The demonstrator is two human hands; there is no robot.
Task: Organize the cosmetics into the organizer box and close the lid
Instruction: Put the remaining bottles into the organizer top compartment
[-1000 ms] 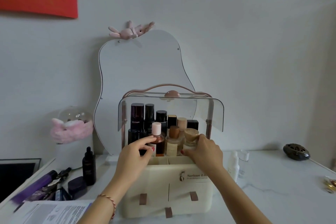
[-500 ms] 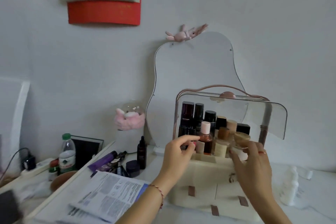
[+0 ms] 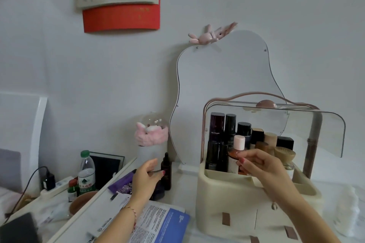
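Note:
The cream organizer box [image 3: 227, 189] stands on the white table with its clear lid [image 3: 316, 130] raised. Several bottles and jars stand inside, among them an amber bottle with a pink cap [image 3: 239, 144] and a jar with a wooden lid [image 3: 285, 154]. My right hand [image 3: 262, 165] hovers in front of these with loosely curled fingers and holds nothing. A dark dropper bottle [image 3: 166, 173] stands left of the box. My left hand [image 3: 145, 177] is spread beside it, thumb tip at its side, without gripping it.
A purple tube [image 3: 123, 180] and a small dark jar [image 3: 158, 193] lie by my left hand. A printed leaflet [image 3: 158, 223] is at the front. A white bottle [image 3: 345, 209] lies right of the box. A wavy mirror [image 3: 223, 89] stands behind; a water bottle [image 3: 86, 171] is far left.
The view has swung left. My left hand left the organizer and moved left to the dropper bottle. My right hand came off the wooden-lid jar and shifted toward the amber bottle.

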